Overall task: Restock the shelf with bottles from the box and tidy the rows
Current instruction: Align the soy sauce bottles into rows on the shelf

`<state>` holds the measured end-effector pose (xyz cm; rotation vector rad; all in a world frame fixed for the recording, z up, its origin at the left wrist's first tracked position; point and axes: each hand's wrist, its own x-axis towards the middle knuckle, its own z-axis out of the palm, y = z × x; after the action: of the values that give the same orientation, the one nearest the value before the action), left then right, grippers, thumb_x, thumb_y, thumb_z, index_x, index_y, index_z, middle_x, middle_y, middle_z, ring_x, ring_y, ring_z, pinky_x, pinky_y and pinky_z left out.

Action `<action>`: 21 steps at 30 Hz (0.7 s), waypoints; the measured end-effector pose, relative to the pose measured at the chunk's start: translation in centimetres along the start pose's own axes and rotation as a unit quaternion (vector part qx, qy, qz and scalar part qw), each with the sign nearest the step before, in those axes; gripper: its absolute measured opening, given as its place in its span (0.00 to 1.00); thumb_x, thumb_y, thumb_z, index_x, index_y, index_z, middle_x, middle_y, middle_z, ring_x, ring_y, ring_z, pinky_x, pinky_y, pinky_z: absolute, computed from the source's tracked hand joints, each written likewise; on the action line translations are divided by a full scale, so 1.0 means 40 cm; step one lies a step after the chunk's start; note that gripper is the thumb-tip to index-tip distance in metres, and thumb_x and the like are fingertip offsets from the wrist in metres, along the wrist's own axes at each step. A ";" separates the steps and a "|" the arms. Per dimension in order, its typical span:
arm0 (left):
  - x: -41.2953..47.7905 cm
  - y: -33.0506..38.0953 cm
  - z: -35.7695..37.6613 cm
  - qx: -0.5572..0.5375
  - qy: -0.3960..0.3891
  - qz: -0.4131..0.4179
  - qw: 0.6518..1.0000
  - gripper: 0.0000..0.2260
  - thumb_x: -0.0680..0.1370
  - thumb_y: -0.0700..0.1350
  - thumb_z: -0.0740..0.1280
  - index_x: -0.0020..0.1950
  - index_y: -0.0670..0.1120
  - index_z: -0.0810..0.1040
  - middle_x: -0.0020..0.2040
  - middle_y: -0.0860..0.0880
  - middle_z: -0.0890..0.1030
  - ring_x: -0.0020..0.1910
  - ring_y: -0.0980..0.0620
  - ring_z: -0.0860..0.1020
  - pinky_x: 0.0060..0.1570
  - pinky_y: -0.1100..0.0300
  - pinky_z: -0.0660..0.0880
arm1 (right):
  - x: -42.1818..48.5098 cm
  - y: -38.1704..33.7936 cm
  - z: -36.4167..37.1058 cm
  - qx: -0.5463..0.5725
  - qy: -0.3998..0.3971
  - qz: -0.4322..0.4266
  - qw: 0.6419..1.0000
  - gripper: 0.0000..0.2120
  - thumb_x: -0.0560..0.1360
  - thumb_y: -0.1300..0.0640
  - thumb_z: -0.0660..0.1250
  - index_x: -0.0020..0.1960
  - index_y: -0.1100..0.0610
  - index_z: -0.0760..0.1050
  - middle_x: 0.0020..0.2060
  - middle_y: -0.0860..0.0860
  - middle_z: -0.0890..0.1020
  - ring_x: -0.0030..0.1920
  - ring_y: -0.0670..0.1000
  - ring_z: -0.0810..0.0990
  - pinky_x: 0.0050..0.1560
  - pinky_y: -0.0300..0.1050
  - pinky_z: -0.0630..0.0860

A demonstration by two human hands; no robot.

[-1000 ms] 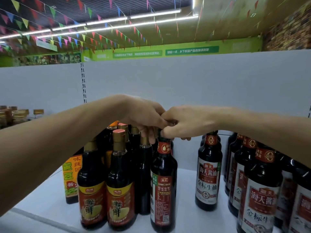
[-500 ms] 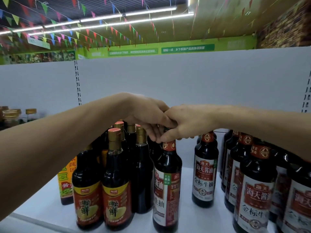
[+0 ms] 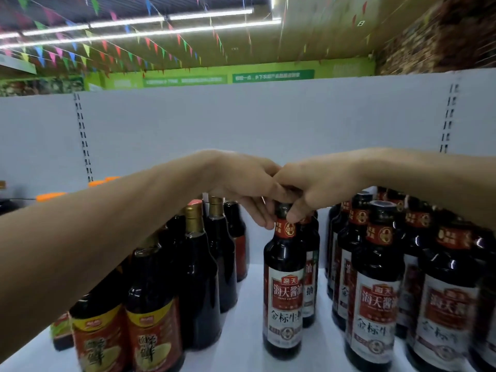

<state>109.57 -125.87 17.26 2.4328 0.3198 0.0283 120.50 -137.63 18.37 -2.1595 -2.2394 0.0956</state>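
Closest to us, under our left arm, stand the yellow-label bottles [image 3: 150, 334], packed close together. Under our right arm stands the red-label row [image 3: 375, 304], also packed close. Between the two groups, right below our hands, the dark bottle [image 3: 284, 291] stands upright on the white shelf [image 3: 249, 331], with bare shelf on each side of it.

It is full of dark sauce and looks like glass. So we think it is heavy and hard, and it would break if it fell. Its sides look smooth and shiny, so they may be slippery. The thin neck under the cap looks like the best place to hold.

Our left hand [image 3: 241, 183] comes in from the left, and its fingers curl down around the neck. Our right hand [image 3: 316, 189] comes in from the right, and its fingers pinch the cap [image 3: 281, 209] and the red band below it. Both hands are closed tight on this one bottle, and they touch each other above it.

Just behind it stands another bottle [image 3: 311, 267] of the same kind. We cannot tell if the two touch. Past our hands is the grey back wall [image 3: 241, 124]. We cannot see the box.
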 end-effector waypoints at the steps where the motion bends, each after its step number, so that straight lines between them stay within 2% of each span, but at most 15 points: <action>1: 0.007 0.002 0.002 -0.001 -0.001 0.001 1.000 0.04 0.84 0.43 0.65 0.56 0.44 0.77 0.52 0.35 0.83 0.51 0.38 0.85 0.53 0.50 0.83 | -0.004 0.004 0.000 0.007 -0.001 0.002 1.000 0.13 0.76 0.60 0.73 0.44 0.44 0.75 0.36 0.32 0.79 0.38 0.32 0.77 0.38 0.26 0.71; 4: 0.023 0.008 0.009 -0.008 -0.006 -0.001 1.000 0.06 0.84 0.43 0.65 0.56 0.41 0.78 0.50 0.35 0.83 0.51 0.36 0.85 0.53 0.50 0.83 | -0.016 0.012 -0.003 0.020 -0.009 0.011 1.000 0.11 0.77 0.61 0.72 0.46 0.46 0.76 0.34 0.30 0.80 0.36 0.32 0.79 0.38 0.28 0.73; 7: 0.028 0.015 0.010 -0.010 -0.021 0.001 1.000 0.06 0.84 0.43 0.64 0.54 0.42 0.80 0.49 0.36 0.84 0.51 0.37 0.85 0.51 0.52 0.83 | -0.026 0.014 -0.006 0.015 -0.009 0.016 1.000 0.07 0.77 0.60 0.72 0.49 0.48 0.78 0.31 0.31 0.79 0.34 0.38 0.80 0.34 0.30 0.73; 11: 0.032 0.022 0.015 -0.008 -0.038 0.010 0.999 0.07 0.84 0.44 0.64 0.54 0.44 0.81 0.52 0.35 0.84 0.51 0.38 0.85 0.54 0.51 0.83 | -0.038 0.018 -0.010 -0.008 0.002 0.024 1.000 0.12 0.76 0.56 0.74 0.41 0.45 0.73 0.28 0.33 0.79 0.32 0.41 0.80 0.31 0.28 0.71; 15: 0.039 0.028 0.021 -0.007 -0.031 0.015 0.999 0.06 0.84 0.42 0.63 0.54 0.43 0.79 0.49 0.35 0.84 0.50 0.39 0.85 0.54 0.51 0.83 | -0.048 0.023 -0.012 -0.017 -0.002 0.038 0.999 0.12 0.76 0.55 0.74 0.40 0.45 0.72 0.28 0.30 0.78 0.32 0.38 0.79 0.31 0.28 0.70; 18: 0.039 0.028 0.024 -0.010 -0.037 0.018 0.999 0.07 0.84 0.43 0.64 0.57 0.42 0.79 0.50 0.35 0.84 0.51 0.38 0.85 0.54 0.51 0.83 | -0.053 0.025 -0.009 -0.019 0.005 0.040 0.999 0.08 0.76 0.53 0.74 0.44 0.44 0.75 0.31 0.34 0.80 0.36 0.41 0.81 0.33 0.29 0.71; 21: 0.040 0.021 0.030 -0.022 -0.034 0.023 0.999 0.11 0.84 0.45 0.64 0.63 0.41 0.77 0.58 0.32 0.81 0.52 0.37 0.85 0.54 0.51 0.83 | -0.058 0.023 -0.007 -0.012 0.004 0.049 0.999 0.07 0.76 0.52 0.74 0.47 0.43 0.77 0.34 0.38 0.81 0.40 0.46 0.83 0.34 0.30 0.71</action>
<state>111.43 -126.85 16.77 2.3919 0.2298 -0.0268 121.52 -139.91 18.63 -2.2762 -2.1406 0.0626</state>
